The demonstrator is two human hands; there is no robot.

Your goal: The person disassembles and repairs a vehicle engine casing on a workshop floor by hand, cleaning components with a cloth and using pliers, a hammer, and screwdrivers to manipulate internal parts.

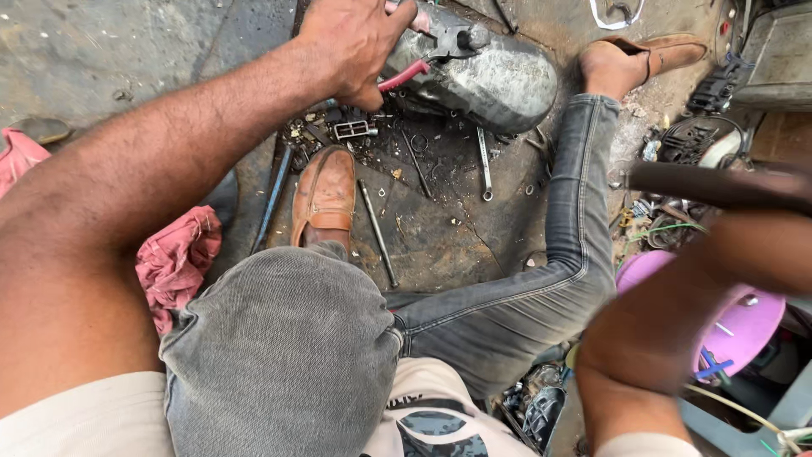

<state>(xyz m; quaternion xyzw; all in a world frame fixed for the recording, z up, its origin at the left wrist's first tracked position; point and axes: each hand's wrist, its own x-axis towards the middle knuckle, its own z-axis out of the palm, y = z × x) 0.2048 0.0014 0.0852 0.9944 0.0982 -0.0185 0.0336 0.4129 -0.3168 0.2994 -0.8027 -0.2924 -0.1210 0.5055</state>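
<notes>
1. Fingers (385,38) of the left hand (355,46) are curled shut around a red-handled tool (404,74) and press it against the dark metal tank (491,76), which lies on the oily floor (440,228) at the top middle of the view.
2. At the far left, a crumpled pink rag (178,258) lies on the ground just beside the left forearm.
3. Right of the rag, a thin blue rod (272,199) lies along the floor next to the brown leather shoe (326,195) on the person's left foot.
4. Just above that shoe, small nuts, rings and a little metal bracket (352,129) are scattered below the tank.
5. Right of the shoe lie a long dark bolt (377,233) and, nearer the tank, a slim spanner (484,165).
6. Grey jeans cover both bent legs; the right foot, in a brown sandal (660,52), rests just right of the tank.
7. At the right edge, the right arm is raised and blurred; a dark bar (719,186) crosses above it, and the right hand's grip cannot be made out.
8. Below that arm sits a pink plastic bowl (748,326) among loose wires and parts.
</notes>
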